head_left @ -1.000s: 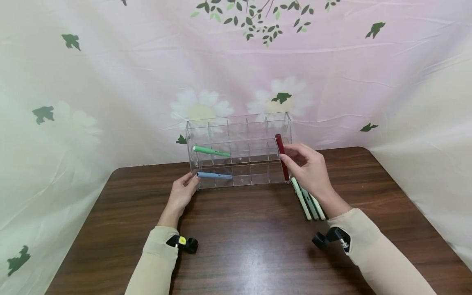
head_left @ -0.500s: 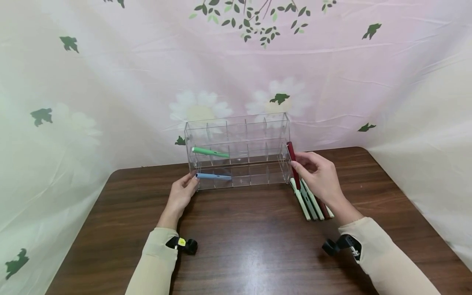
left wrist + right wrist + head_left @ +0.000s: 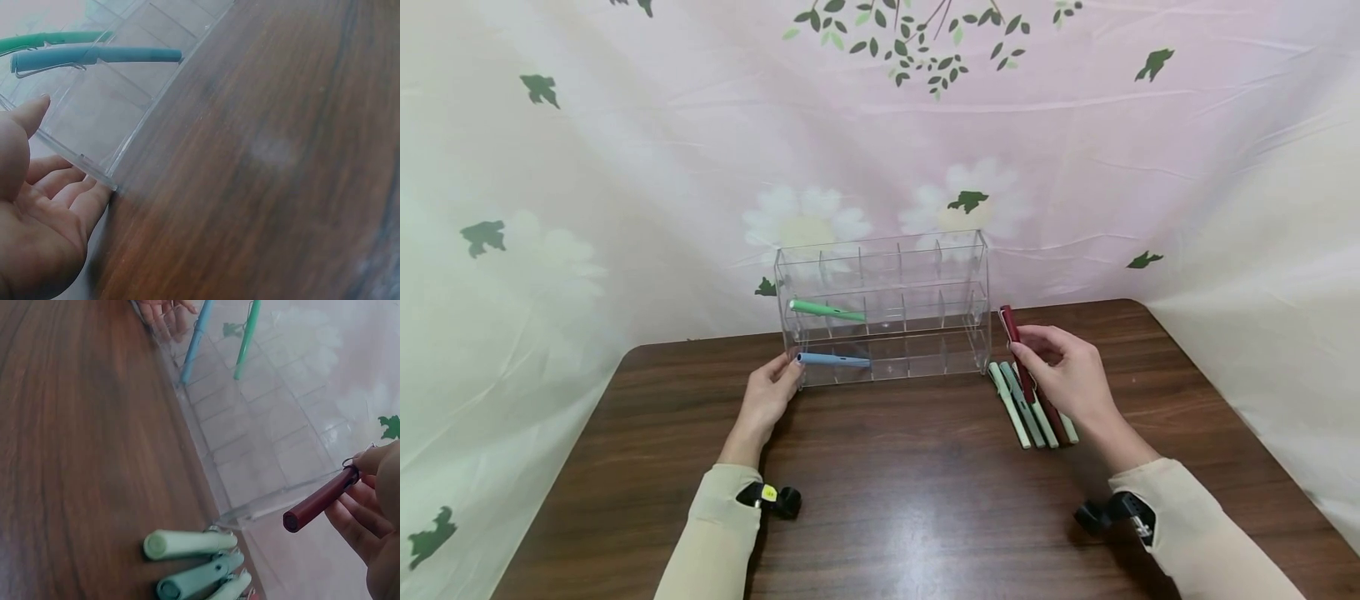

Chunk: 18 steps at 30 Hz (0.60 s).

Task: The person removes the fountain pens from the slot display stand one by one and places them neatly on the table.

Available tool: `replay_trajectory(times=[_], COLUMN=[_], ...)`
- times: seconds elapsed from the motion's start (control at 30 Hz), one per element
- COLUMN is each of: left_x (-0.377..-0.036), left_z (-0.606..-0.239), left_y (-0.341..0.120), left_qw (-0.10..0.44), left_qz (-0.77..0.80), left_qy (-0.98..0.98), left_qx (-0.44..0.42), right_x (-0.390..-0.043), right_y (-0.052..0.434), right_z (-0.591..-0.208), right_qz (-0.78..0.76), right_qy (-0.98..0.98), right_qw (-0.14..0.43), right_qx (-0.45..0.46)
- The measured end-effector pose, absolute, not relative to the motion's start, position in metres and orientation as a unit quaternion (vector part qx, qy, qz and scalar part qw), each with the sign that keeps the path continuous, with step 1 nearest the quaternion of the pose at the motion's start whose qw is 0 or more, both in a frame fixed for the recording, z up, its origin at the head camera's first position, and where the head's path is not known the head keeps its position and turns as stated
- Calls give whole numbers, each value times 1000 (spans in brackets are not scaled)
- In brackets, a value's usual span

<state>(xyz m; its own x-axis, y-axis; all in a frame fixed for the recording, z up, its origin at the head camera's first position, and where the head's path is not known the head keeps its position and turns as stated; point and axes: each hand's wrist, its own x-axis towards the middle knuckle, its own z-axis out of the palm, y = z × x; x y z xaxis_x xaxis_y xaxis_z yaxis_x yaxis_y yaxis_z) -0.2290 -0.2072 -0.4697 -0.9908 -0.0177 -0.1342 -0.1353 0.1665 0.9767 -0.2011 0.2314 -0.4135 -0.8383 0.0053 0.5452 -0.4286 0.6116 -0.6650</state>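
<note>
A clear acrylic rack with divided tiers stands at the back of the table. A green pen lies slanted across its middle tier, and a blue pen across the bottom one. My left hand touches the rack's left end at the lower corner, fingers against the side panel and thumb extended. Right of the rack, my right hand pinches a dark red pen between thumb and fingers, tilted, cap end up. Below it several pens lie side by side, pale green, grey-green and dark red, partly hidden by the held pen.
The brown wooden table runs back to a hanging floral cloth close behind the rack. The cloth also closes off both sides.
My right hand has carried the dark red pen from in front of the rack's right end, rightward and down over the row of pens. The left hand stays at the rack.
</note>
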Motion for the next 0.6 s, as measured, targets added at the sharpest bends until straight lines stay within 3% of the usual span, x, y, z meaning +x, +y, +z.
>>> replay_trajectory(times=[0.6], left_x=[-230], left_z=[-469], left_y=[-208], left_qw=[50], left_qz=[649], left_qy=[758], left_qx=[-51], right_x=[-188], right_y=[267], right_z=[-435], right_qz=[375], right_qy=[-903], right_qw=[202], right_qx=[45])
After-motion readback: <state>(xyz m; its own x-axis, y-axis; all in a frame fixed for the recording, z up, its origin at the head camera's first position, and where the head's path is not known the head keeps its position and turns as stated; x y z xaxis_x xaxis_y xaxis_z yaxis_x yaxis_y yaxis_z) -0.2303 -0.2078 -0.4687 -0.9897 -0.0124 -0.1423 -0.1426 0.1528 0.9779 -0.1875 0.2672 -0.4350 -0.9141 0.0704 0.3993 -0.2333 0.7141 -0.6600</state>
